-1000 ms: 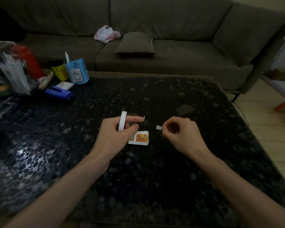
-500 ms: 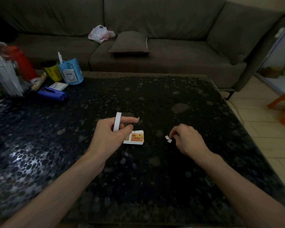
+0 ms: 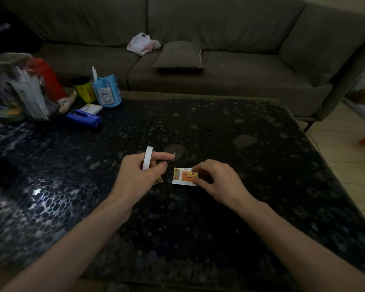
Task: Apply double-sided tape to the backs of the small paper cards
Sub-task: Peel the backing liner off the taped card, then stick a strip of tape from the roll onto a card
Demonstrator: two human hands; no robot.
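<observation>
A white roll of double-sided tape (image 3: 146,158) sits round the fingers of my left hand (image 3: 139,175), whose index finger points right. A small orange and white picture card (image 3: 182,177) lies face up on the dark pebble-patterned table (image 3: 219,218), and my right hand (image 3: 214,181) pinches its right edge with curled fingers. Another card's corner (image 3: 158,181) peeks out from under my left hand. The small cut piece of tape is hidden from view.
At the table's far left stand a blue stapler (image 3: 83,118), a blue cup (image 3: 106,92), a yellow container (image 3: 83,89) and a clear holder with papers (image 3: 21,89). A grey sofa (image 3: 198,49) with a cushion and a plastic bag lies behind. Tiled floor lies to the right.
My right hand moved left from the bare table to the card and took hold of its edge. The card now lies right of my left hand, with a second card under that hand.
</observation>
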